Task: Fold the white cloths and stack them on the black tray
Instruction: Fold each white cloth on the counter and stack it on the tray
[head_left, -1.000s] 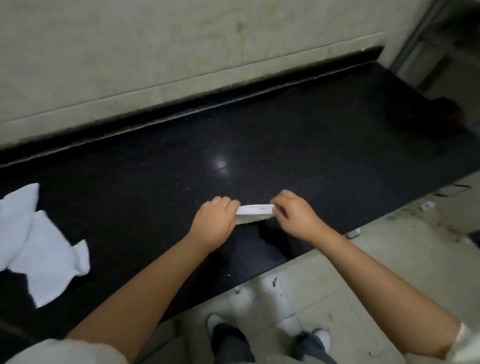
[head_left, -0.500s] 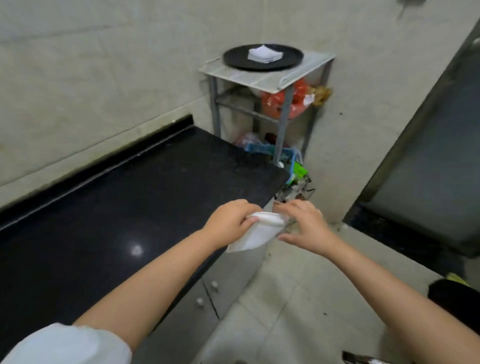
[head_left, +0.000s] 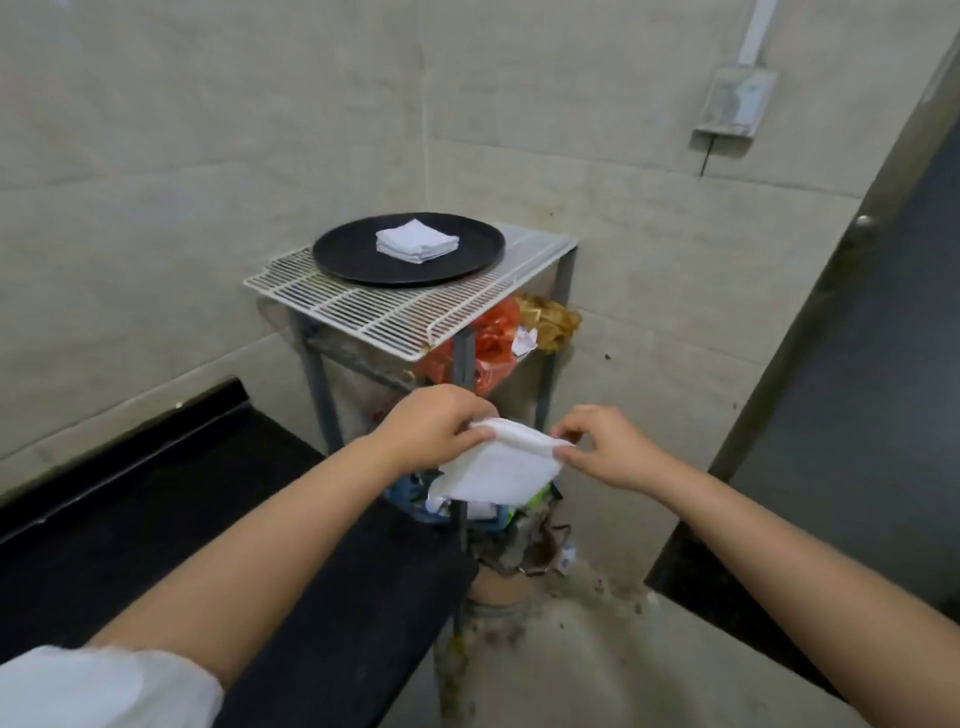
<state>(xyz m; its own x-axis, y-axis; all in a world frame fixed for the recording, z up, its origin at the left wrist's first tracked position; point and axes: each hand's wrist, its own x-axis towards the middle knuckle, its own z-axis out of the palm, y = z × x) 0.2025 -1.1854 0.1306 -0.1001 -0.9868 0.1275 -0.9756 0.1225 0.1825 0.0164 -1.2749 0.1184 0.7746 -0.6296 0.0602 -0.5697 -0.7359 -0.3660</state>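
Left hand (head_left: 434, 423) and right hand (head_left: 605, 447) pinch top corners of folded white cloth (head_left: 501, 470), held in air before wire rack (head_left: 395, 306). Black tray (head_left: 343, 254) sits on rack top; stack of folded cloths (head_left: 417, 241) at tray centre. Black counter (head_left: 156, 499) at left.

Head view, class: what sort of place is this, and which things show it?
Probably a back kitchen or utility corner: a black counter along a tiled wall, and a wire rack bearing a tray, with rubbish underneath.
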